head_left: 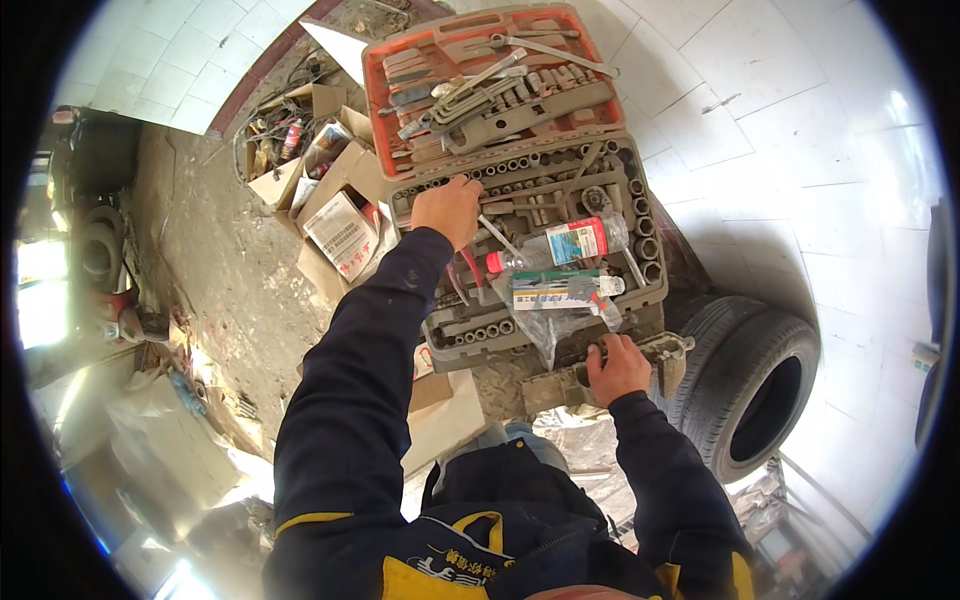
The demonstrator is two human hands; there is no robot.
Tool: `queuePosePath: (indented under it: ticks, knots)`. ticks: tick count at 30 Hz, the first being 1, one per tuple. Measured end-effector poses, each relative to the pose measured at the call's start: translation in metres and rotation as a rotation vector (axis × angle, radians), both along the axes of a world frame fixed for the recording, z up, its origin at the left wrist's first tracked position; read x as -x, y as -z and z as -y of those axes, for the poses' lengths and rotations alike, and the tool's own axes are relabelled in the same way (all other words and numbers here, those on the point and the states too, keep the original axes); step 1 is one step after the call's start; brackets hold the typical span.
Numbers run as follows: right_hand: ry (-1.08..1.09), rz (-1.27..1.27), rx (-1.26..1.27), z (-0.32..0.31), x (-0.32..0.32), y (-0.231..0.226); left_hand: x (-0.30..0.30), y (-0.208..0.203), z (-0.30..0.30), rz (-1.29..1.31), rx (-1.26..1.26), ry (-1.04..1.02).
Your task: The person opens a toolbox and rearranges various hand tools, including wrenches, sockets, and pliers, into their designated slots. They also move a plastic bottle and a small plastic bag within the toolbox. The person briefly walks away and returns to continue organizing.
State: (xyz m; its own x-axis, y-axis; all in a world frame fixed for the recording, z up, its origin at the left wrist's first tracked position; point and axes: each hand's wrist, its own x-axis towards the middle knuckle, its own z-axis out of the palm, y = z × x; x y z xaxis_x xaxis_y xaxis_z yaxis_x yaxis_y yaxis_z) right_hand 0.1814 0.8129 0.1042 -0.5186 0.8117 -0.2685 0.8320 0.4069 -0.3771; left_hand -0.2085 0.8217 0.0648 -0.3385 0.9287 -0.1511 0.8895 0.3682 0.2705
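My left hand [450, 210] reaches over the left side of an open tool case [655, 295], its fingers bent together at the row of sockets. What lies between those fingertips is hidden. Just right of it a shiny metal bar [497, 236] slants across the case, and pliers with red handles [470, 268] lie below. My right hand [618, 370] is at the case's near edge, fingers curled over a long, dirt-caked metal part [560, 388]. A clear plastic bottle with a red cap [575, 242] and a green-and-white box [555, 289] lie on the tools, with a clear plastic bag [545, 325] beneath.
The orange-lined lid [375, 100] lies folded back, loaded with wrenches and hex keys [490, 97]. Cardboard boxes [350, 185] stand left of the case. Tyres [765, 390] lean at the right beside a white tiled wall [760, 130].
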Motion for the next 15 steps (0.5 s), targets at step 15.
queuePosePath:
  ticks: [15]
  knots:
    - [-0.013,-0.006,-0.035,0.000,-0.002,0.002,-0.007,-0.017,0.031,0.086,-0.185,0.015]
